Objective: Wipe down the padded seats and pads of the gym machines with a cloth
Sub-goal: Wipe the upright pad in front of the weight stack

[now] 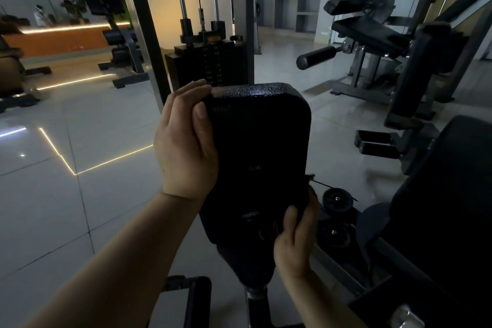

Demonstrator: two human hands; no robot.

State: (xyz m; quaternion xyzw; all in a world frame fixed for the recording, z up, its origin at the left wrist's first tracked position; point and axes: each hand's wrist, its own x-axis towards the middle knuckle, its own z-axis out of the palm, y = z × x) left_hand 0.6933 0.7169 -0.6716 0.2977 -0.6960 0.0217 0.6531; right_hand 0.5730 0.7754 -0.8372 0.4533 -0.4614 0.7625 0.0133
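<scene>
A black padded rest [257,146] of a gym machine stands upright right in front of me, its top catching a little light. My left hand [186,138] grips its upper left edge, fingers over the top and thumb on the front face. My right hand [295,237] holds a dark cloth [307,196] against the pad's lower right edge; the cloth is nearly the same colour as the pad and hard to make out.
The weight stack [209,64] and its guide rods stand just behind the pad. A black seat [452,194] and rollers [336,198] are at the right. Another machine [364,26] with a foam roller stands farther right. Tiled floor [80,157] spreads to the left.
</scene>
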